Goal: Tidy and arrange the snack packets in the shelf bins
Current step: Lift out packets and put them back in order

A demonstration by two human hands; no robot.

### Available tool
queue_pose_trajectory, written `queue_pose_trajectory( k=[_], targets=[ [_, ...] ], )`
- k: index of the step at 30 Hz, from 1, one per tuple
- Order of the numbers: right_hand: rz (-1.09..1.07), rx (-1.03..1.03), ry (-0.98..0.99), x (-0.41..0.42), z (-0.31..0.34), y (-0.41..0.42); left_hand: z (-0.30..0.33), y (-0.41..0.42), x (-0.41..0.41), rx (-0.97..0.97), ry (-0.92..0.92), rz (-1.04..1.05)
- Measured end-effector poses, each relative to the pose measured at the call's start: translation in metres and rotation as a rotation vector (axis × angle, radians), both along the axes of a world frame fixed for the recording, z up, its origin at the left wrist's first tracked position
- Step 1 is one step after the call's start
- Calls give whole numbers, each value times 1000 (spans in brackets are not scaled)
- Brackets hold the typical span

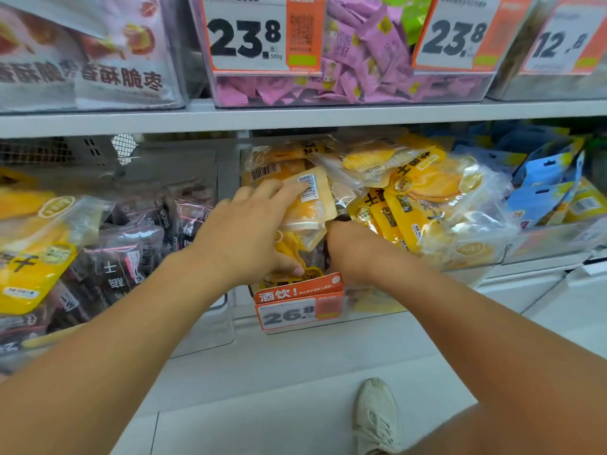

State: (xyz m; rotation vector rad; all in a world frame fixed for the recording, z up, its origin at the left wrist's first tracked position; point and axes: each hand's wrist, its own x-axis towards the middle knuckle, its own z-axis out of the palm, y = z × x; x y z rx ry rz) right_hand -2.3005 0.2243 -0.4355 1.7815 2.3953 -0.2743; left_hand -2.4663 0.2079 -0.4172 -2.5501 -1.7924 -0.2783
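Clear yellow snack packets lie heaped, overlapping, in the clear middle bin. 1 packet lies tilted, barcode side up, atop the heap's left part.

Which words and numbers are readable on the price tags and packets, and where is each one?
"23.8", "500g": price tag on the pink packets' bin.
"23.8": second tag, same shelf.
"12.8": tag, far right.
"酒饮!", "26.": tag on the yellow packets' bin; last digit blurred.
Packet print, barcodes: unreadable.
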Motion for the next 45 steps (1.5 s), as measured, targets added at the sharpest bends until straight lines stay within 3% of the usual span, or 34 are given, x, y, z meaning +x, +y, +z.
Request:
queue_pose_trajectory(
  k=[15,19,22,26,33,35,38,41,45],
  targets=[
    [-96,284,266,29,17,-37,8,7,-13,-186,-182,-33],
    [-99,315,664,47,28,-52,7,4,-17,-158,-180,-27],
    [-89,175,1054,53,47,-64,2,0,-15,-28,-178,-52],
    [-34,77,1265,60,58,-70,-4,2,-13,30,-196,-67],
    [-92,-68,1548,47,58,-59,2,-15,-46,71,-489,-126],
    [-60,-135,1597,29,60,-61,12,-27,-57,65,-828,-104],
    [23,-244,1610,-14,60,-65,37,-48,-76,-148,-1378,-57],
    [66,-284,1564,-66,53,-61,44,-65,-96,15,-1266,-95],
    [70,-145,1457,-116,48,-50,31,-66,-140,202,-1154,8]
  ],
)
